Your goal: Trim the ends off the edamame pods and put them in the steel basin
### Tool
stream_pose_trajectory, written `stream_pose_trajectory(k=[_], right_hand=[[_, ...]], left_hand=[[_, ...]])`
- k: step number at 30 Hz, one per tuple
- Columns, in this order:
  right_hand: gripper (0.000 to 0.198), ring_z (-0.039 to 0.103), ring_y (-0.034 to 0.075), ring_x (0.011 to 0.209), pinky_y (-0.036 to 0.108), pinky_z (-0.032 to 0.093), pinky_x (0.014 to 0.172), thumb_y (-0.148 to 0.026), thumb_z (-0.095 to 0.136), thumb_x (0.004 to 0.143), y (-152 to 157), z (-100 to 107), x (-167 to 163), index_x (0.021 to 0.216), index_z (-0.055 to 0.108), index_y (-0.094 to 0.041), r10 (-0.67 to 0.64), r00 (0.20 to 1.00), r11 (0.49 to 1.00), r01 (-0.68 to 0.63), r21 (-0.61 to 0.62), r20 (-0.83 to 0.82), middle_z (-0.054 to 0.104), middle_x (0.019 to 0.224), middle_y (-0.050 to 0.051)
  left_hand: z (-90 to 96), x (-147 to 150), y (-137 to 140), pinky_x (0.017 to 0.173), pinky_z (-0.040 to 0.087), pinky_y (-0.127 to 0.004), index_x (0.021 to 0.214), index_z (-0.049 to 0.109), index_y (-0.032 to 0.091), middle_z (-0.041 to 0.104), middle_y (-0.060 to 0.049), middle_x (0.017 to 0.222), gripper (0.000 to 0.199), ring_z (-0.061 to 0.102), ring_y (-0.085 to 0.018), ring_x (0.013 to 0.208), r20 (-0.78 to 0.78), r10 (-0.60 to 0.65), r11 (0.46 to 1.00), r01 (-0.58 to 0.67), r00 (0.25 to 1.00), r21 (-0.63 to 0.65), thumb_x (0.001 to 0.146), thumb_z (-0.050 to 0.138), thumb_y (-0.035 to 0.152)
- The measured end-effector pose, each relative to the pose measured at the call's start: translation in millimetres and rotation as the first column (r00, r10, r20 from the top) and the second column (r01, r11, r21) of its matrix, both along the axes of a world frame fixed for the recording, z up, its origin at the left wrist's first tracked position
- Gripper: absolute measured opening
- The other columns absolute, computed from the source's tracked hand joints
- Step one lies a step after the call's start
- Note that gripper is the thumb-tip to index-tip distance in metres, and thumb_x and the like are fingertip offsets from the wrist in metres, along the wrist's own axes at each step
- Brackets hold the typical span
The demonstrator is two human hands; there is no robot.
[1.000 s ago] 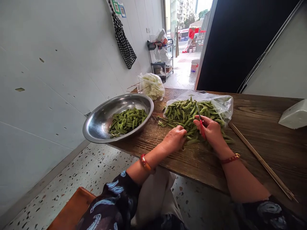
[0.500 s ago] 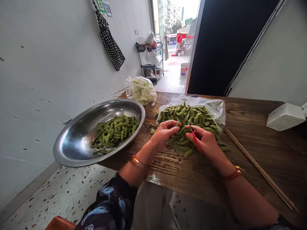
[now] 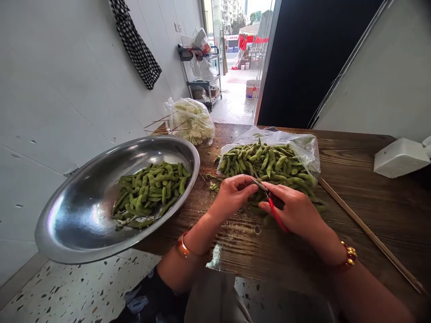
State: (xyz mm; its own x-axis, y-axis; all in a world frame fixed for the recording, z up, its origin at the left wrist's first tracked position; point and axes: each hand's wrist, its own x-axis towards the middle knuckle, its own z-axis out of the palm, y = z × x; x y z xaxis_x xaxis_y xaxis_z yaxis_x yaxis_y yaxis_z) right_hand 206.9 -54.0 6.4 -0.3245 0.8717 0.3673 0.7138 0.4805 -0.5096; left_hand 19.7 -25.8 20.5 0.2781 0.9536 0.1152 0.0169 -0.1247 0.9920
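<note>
My right hand [image 3: 299, 208] grips red-handled scissors [image 3: 276, 216], whose blades point up and left to the fingertips of my left hand [image 3: 233, 196]. Those fingers are pinched on an edamame pod, mostly hidden behind them and the blades. Just beyond both hands, a heap of edamame pods [image 3: 266, 159] lies on a clear plastic bag [image 3: 311, 150]. To the left, a wide steel basin [image 3: 76, 231] leans tilted at the table's edge with more pods [image 3: 150, 188] inside.
A bag of cauliflower [image 3: 191, 121] sits at the table's far left corner. Thin wooden sticks [image 3: 370, 233] lie along the right of the wooden table [image 3: 343, 157]. A white box [image 3: 400, 157] stands at the right edge. Beyond the table are a cart [image 3: 202, 83] and an open doorway.
The scissor blades have swung left, up against my left fingertips, where the pod showed before. My view has shifted, so the basin appears lower and farther left.
</note>
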Motion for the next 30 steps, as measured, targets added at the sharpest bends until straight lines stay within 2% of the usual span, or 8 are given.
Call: stream_pose_trajectory(k=[2,4,10,14,20,26,30], right_hand=[[0.050,0.066,0.024,0.088,0.037,0.052,0.082,-0.047,0.061,0.084,0,0,0,0.128,0.058,-0.023,0.001,1.000,1.000,-0.002,0.018,0.032,0.069,0.107,0.010],[0.051,0.066,0.023,0.087,0.036,0.053,0.080,-0.048,0.061,0.084,0,0,0,0.129,0.057,-0.023,0.000,0.998,1.000,-0.001,0.015,0.058,0.068,0.107,0.009],[0.051,0.065,0.022,0.080,0.035,0.052,0.078,-0.048,0.061,0.084,4,1,2,0.128,0.057,-0.021,-0.016,0.999,1.000,0.015,0.021,0.033,0.067,0.096,0.008],[0.054,0.063,0.020,0.076,0.035,0.052,0.076,-0.047,0.063,0.083,4,1,2,0.129,0.055,-0.021,-0.019,1.000,1.000,0.019,0.015,0.018,0.067,0.094,0.007],[0.053,0.062,0.021,0.077,0.035,0.052,0.075,-0.051,0.064,0.081,3,-2,0,0.126,0.058,-0.023,-0.004,0.999,1.000,0.004,0.021,0.033,0.064,0.091,0.006],[0.053,0.062,0.020,0.074,0.034,0.053,0.072,-0.051,0.065,0.080,4,-7,-2,0.123,0.061,-0.020,0.007,1.000,0.999,-0.009,-0.052,-0.027,0.066,0.090,0.007],[0.048,0.066,0.022,0.082,0.035,0.054,0.077,-0.046,0.064,0.082,6,-11,-2,0.120,0.063,-0.018,0.024,0.995,0.997,-0.032,-0.075,-0.101,0.069,0.099,0.010]], left_hand=[[0.7,2,-3,0.043,0.036,-0.019,0.085,0.069,0.013,0.064,-0.001,0.072,0.025,0.048,-0.005,0.045,-0.017,-0.028,0.999,0.027,0.999,-0.041,0.076,0.067,0.036],[0.4,3,-5,0.039,0.035,-0.018,0.087,0.067,0.012,0.065,-0.002,0.074,0.024,0.049,-0.005,0.042,-0.005,-0.047,0.996,0.047,0.999,-0.082,0.077,0.066,0.035],[2.0,4,-4,0.049,0.048,-0.020,0.082,0.064,0.012,0.060,0.000,0.062,0.018,0.056,-0.008,0.050,0.059,-0.138,0.982,0.144,0.989,-0.121,0.080,0.061,0.029],[3.7,4,-5,0.045,0.046,-0.019,0.079,0.063,0.012,0.059,0.000,0.059,0.018,0.055,-0.008,0.047,0.051,-0.098,0.985,0.104,0.994,-0.136,0.079,0.062,0.030],[-1.3,4,-4,0.038,0.037,-0.018,0.087,0.069,0.012,0.066,-0.002,0.070,0.026,0.048,-0.005,0.043,0.000,-0.034,0.992,0.034,0.999,-0.119,0.074,0.068,0.034],[-4.8,5,-4,0.042,0.037,-0.019,0.084,0.069,0.011,0.062,0.000,0.065,0.027,0.046,-0.006,0.046,-0.005,-0.045,0.993,0.044,0.999,-0.111,0.074,0.068,0.036],[-2.4,3,-3,0.042,0.034,-0.018,0.076,0.067,0.011,0.060,0.000,0.063,0.029,0.043,-0.005,0.045,-0.024,-0.069,0.990,0.066,0.997,-0.126,0.075,0.067,0.040]])
